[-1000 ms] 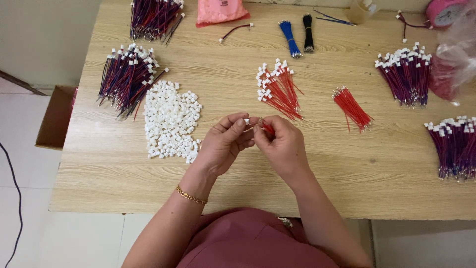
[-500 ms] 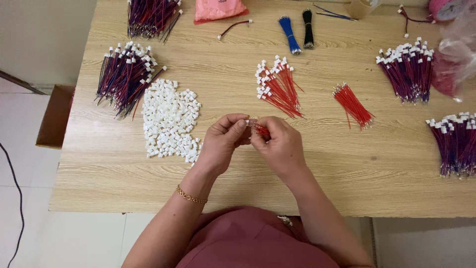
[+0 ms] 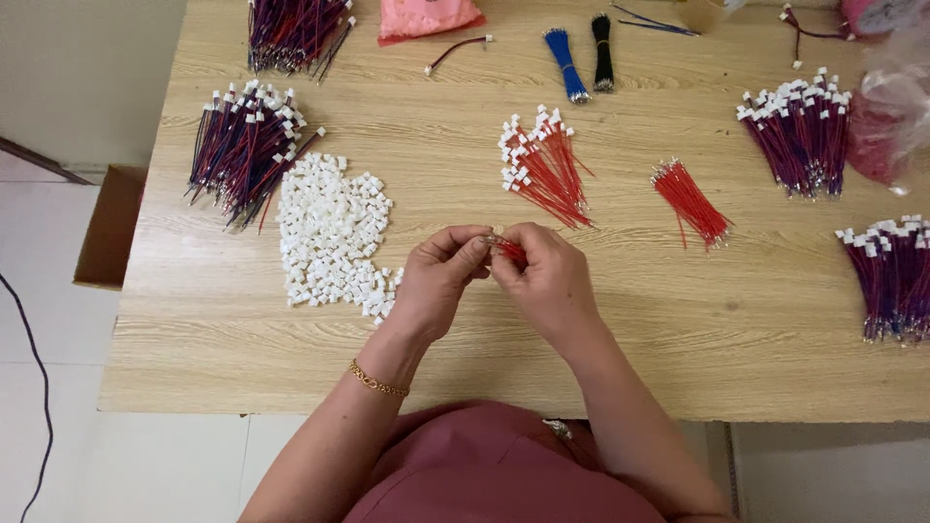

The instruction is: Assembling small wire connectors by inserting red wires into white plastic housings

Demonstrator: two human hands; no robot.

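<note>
Red wire (image 3: 511, 252) is pinched between both hands just above the wooden tabletop (image 3: 630, 320), its tip meeting a small white connector (image 3: 495, 235), hard to make out, at the fingertips. The left hand (image 3: 438, 281) is curled nearly closed around that connector; the right hand (image 3: 544, 281) is likewise closed, fingers gripping the wire. Supplies lie within easy reach, seemingly sorted by stage: a heap of loose white connector housings (image 3: 331, 232) just beside the left hand, red wires already fitted with white ends (image 3: 542, 165) beyond the hands, and a bare bunch of red wires (image 3: 690, 201) to the right. Bundles of purple-and-red leads (image 3: 242, 145) sit farther out.
</note>
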